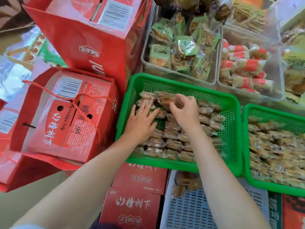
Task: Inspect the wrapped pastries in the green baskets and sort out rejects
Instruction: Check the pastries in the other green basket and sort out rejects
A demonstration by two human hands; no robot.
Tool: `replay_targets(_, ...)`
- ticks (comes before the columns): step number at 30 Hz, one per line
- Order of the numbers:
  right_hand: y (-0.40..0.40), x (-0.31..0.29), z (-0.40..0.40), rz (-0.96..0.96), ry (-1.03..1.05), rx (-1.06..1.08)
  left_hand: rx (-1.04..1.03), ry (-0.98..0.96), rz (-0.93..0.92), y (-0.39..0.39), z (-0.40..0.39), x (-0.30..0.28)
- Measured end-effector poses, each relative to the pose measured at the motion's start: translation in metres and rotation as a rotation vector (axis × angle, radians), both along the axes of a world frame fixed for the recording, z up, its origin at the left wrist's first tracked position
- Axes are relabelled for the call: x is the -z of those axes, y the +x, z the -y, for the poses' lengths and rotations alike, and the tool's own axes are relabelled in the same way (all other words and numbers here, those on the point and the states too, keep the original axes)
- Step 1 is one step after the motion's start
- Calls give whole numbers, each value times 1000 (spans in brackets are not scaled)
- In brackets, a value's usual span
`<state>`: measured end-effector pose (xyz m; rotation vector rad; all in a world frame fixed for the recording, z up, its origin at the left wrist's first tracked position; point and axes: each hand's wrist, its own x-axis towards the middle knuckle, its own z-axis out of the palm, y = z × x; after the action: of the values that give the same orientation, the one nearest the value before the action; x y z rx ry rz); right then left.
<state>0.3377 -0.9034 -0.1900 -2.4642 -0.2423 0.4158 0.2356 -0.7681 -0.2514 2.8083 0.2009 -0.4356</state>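
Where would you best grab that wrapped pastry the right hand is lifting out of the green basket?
Probably by its near end, from above. The right hand already pinches the wrapped pastry there, fingers curled over the top. It lies flat above the packed rows in the green basket, so its sides are hard to reach.

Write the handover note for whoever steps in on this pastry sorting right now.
Left hand: open, fingers flat on the wrapped pastries in the left green basket.
Right hand: its grip pinches one wrapped pastry lifted above the far rows.
Right green basket: full, untouched.
Done: cannot tell; a few packets lie in the white crate below.
Left: judge the held pastry, then the rest of both baskets.
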Motion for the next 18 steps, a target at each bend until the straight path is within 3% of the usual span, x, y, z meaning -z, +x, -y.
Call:
replay_targets(6, 0, 13, -27, 355, -293, -341, -63, -30, 58, -4, 6, 10)
replay_targets(12, 1, 26, -35, 328, -352, -466, -50, -88, 111, -7, 6, 10)
replay_targets(18, 12, 12, -38, 281, -633, -605, 35, 11, 185, -3, 13, 12)
